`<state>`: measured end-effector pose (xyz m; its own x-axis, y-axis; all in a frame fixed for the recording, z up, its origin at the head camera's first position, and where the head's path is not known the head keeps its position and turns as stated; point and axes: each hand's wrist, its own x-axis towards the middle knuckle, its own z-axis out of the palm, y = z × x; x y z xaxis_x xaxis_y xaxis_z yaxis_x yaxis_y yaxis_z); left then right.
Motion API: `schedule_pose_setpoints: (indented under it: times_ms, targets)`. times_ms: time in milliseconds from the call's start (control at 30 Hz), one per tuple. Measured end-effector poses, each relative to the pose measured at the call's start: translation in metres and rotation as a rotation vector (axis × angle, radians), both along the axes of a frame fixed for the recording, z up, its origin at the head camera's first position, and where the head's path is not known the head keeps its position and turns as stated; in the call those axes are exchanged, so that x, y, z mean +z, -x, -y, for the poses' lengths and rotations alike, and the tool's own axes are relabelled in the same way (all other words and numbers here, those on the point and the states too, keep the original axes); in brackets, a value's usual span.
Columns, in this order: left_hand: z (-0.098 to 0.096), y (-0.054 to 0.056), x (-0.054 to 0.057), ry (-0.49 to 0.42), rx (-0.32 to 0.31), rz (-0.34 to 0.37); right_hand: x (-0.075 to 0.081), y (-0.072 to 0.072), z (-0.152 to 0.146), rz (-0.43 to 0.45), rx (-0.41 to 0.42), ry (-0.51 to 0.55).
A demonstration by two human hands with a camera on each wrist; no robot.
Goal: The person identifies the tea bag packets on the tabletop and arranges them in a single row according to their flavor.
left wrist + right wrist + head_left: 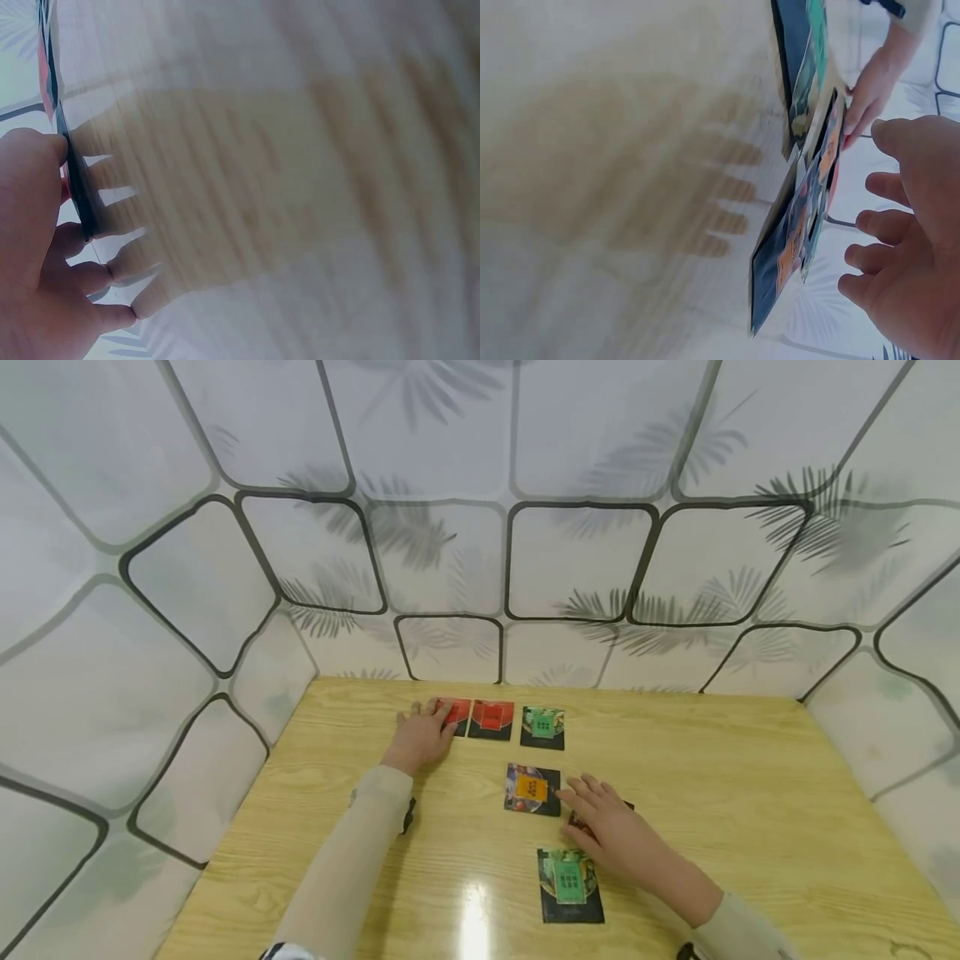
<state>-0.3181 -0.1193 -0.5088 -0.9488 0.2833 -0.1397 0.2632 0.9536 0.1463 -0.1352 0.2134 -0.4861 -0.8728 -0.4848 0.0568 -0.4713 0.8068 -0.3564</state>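
At the back left, my left hand (pixel 422 739) rests with spread fingers on the left one of two flat red and black packets (pixel 462 718). From the left wrist, this hand (pixel 45 247) has its thumb at the packet's edge and its fingertips down at the tabletop. Beside that packet lies the second red and black packet (pixel 491 718). My right hand (pixel 611 822) is over a dark packet (pixel 579 823), mostly hidden beneath it. Its fingertips come near an orange-labelled packet (pixel 532 789). In the right wrist view this hand (pixel 907 240) is raised off the wood, fingers loosely bent, gripping nothing.
A green-labelled packet (pixel 543 727) lies right of the red pair. Another green-labelled packet (pixel 570 887) lies nearer the front, below the right hand. The wooden table (pixel 750 793) meets a patterned wall covering (pixel 577 560) at the back and sides.
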Motion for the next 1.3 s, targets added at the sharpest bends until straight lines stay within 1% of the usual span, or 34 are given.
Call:
schedule_pose_setpoints:
  times_ms: [133, 300, 433, 500, 600, 700, 800, 867, 1133, 1300]
  targets:
    - [0.0, -0.001, 0.002, -0.003, 0.004, 0.008, 0.002, -0.017, -0.005, 0.011, -0.007, 0.002]
    - [0.001, -0.004, 0.006, -0.009, 0.006, 0.011, 0.002, -0.034, -0.009, 0.006, 0.017, -0.026]
    - [0.0, -0.006, 0.009, -0.013, 0.006, 0.014, 0.0, -0.046, -0.008, 0.024, 0.024, -0.02]
    - [0.0, -0.006, 0.011, -0.013, 0.005, 0.013, -0.002, -0.051, -0.007, 0.019, 0.04, -0.023]
    - [0.0, -0.007, 0.011, -0.015, 0.003, 0.01, -0.004, -0.057, -0.005, 0.04, 0.058, -0.022]
    - [0.0, -0.006, 0.011, -0.012, -0.001, 0.005, -0.006, -0.062, -0.003, 0.093, 0.07, -0.017]
    - [0.001, -0.005, 0.01, -0.013, -0.002, 0.003, -0.008, -0.066, -0.001, 0.155, 0.064, -0.026]
    - [0.001, -0.004, 0.009, -0.011, -0.003, 0.002, -0.01, -0.066, 0.0, 0.173, 0.065, -0.033]
    - [0.001, -0.006, 0.009, -0.007, -0.006, 0.003, -0.014, -0.071, -0.006, 0.155, 0.057, -0.052]
    - [0.0, -0.007, 0.009, -0.011, -0.008, 0.005, -0.015, -0.076, -0.016, 0.175, 0.024, -0.036]
